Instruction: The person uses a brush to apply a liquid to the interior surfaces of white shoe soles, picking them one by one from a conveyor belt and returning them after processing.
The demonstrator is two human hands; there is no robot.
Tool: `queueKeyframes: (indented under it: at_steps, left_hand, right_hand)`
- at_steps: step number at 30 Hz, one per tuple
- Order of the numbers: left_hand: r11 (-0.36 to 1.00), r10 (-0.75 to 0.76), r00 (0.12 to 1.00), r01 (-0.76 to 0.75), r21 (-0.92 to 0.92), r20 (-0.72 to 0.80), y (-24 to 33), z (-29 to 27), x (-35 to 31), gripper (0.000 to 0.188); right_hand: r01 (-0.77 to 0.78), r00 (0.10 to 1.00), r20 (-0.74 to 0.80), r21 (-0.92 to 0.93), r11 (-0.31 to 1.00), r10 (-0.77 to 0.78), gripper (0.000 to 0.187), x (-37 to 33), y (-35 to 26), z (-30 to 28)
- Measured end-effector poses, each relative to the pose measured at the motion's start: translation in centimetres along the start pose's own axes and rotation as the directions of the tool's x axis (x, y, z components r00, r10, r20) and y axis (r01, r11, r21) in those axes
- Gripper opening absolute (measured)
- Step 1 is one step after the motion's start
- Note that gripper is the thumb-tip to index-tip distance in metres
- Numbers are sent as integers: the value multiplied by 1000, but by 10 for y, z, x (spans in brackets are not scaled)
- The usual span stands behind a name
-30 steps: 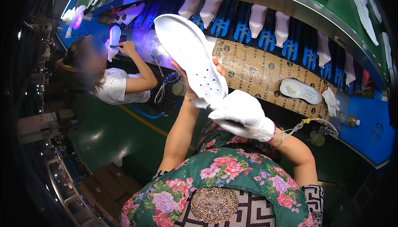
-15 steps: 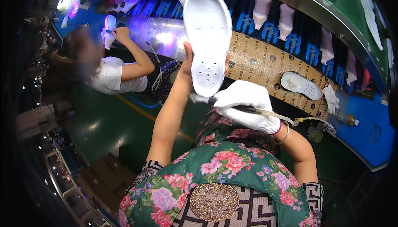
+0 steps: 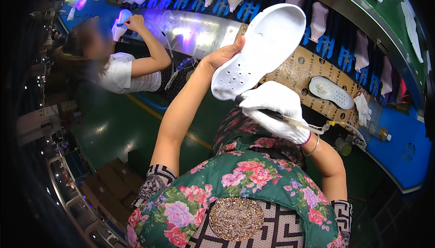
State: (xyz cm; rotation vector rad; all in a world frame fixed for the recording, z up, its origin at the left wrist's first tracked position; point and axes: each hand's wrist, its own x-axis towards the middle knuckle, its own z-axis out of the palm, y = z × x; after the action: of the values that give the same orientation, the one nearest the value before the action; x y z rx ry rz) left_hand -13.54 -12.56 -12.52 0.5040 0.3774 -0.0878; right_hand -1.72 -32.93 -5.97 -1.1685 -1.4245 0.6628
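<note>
My bare left hand [image 3: 223, 55] grips a white shoe sole [image 3: 270, 41] by its side, with the thumb showing at the edge and the other fingers hidden behind. The sole is tilted, its far end up to the right and its end with small holes down to the left. My right hand [image 3: 274, 112], in a white knit glove, is closed around a dark-handled brush [image 3: 268, 112] with a thin tube running from it. The brush's front end meets the sole's lower edge; its bristles are hidden here.
Another sole [image 3: 331, 93] lies on the cardboard-covered bench [image 3: 294, 66], near a white glove [image 3: 362, 108] and a clear bottle [image 3: 379, 132]. Pale pink shoe forms [image 3: 319, 21] stand on blue holders behind. A co-worker [image 3: 131, 66] works at the left with another shoe part.
The sole has swung from nearly upright to leaning right, and my left hand has turned with it. My right hand has shifted slightly right with the brush. The pink forms have moved along.
</note>
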Motion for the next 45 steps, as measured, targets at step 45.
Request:
queueKeyframes:
  at_steps: [45]
  left_hand:
    - [886, 427, 904, -422, -194, -13, -92, -14, 21, 59]
  right_hand:
    - [-229, 961, -192, -162, 960, 197, 12, 20, 36, -38]
